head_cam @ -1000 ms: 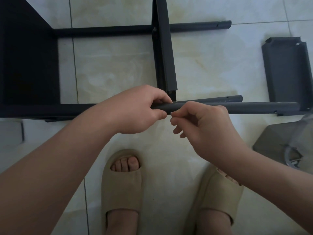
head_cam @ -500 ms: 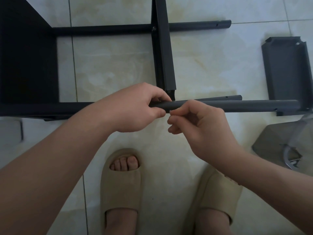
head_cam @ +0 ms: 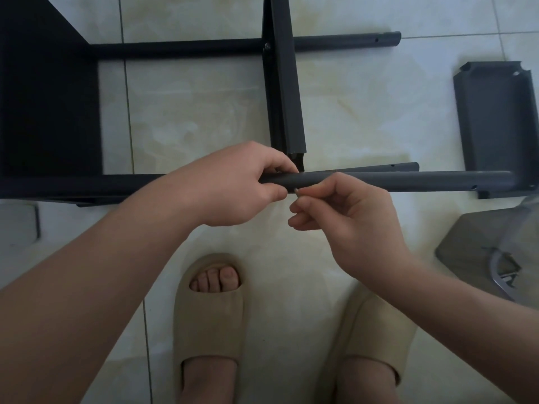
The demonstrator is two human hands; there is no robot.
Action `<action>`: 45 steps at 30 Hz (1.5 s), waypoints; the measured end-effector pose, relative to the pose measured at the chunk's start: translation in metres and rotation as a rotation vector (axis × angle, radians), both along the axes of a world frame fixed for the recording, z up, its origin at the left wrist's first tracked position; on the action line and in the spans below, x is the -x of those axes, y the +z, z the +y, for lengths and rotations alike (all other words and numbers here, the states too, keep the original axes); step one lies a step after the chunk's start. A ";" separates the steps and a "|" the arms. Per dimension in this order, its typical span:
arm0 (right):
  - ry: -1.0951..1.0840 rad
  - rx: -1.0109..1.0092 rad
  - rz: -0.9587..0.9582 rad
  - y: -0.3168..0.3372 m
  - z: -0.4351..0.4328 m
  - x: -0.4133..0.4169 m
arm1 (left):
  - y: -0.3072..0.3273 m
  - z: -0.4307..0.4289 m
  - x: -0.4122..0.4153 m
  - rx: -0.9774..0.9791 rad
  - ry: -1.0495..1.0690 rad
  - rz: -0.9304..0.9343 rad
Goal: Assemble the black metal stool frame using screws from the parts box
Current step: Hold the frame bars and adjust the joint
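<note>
Black tube point(head_cam: 408, 181): your left grip point(head_cam: 242, 185) curls round it; right grip point(head_cam: 347, 212) pinches a probable screw point(head_cam: 296, 193). Hold tube steady, start threads square.

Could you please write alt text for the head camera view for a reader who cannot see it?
Seen from above, a person's left hand grips a black metal tube of a stool frame lying on a tiled floor, while the right hand pinches a small part, probably a screw, against the tube. A loose dark panel lies nearby.
</note>
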State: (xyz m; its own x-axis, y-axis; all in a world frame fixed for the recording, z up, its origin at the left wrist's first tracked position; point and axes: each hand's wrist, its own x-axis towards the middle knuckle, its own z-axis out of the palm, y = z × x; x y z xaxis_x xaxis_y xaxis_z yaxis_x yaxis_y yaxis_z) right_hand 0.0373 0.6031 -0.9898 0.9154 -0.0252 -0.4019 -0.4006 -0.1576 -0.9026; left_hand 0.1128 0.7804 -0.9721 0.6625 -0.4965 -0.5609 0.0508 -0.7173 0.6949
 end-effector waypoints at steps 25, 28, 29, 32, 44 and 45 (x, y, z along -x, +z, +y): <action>0.280 0.454 -0.414 -0.002 -0.002 0.002 | 0.002 -0.001 0.001 -0.013 0.009 0.013; 0.322 0.496 -0.472 -0.002 -0.002 0.001 | 0.003 -0.002 0.001 -0.011 0.006 0.014; 0.313 0.481 -0.453 -0.002 -0.002 0.001 | 0.003 -0.002 0.002 -0.012 0.005 0.014; 0.213 0.363 -0.287 -0.003 -0.001 0.001 | 0.004 -0.002 0.001 -0.012 0.007 0.007; -0.024 -0.037 -0.072 -0.002 0.005 0.001 | 0.004 -0.002 -0.001 0.020 0.028 -0.001; -0.033 -0.055 -0.064 -0.002 0.006 0.001 | 0.004 -0.002 -0.001 0.019 0.026 -0.002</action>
State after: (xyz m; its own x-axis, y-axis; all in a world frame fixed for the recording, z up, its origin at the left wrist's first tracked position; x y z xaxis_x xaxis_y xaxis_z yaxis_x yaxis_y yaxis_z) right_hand 0.0361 0.6089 -0.9918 0.9382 -0.0356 -0.3443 -0.3461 -0.0943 -0.9334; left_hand 0.1134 0.7785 -0.9684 0.6765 -0.4896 -0.5501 0.0683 -0.7021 0.7088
